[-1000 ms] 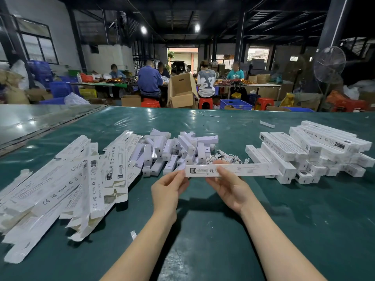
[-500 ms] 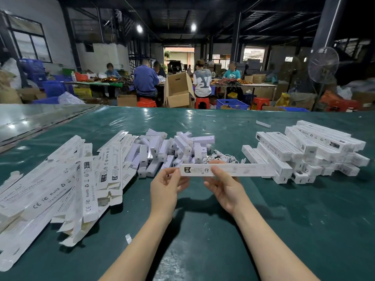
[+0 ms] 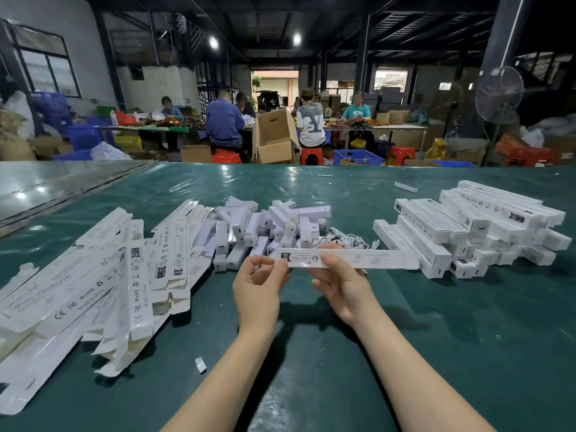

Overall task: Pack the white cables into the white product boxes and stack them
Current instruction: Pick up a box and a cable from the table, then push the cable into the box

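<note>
In the middle of the frame a long white box (image 3: 352,259) is held level just above the green counter (image 3: 311,363). The right hand (image 3: 341,286) grips it near its left end, thumb on the front face and fingers curled behind. The left hand (image 3: 260,286) pinches the box's left tip with curled fingers. Just behind the box lies a tangle of white cables (image 3: 346,240). Flat unfolded boxes (image 3: 93,285) spread at the left, small white boxes (image 3: 265,224) heap at centre, and stacked closed boxes (image 3: 473,222) sit at the right.
</note>
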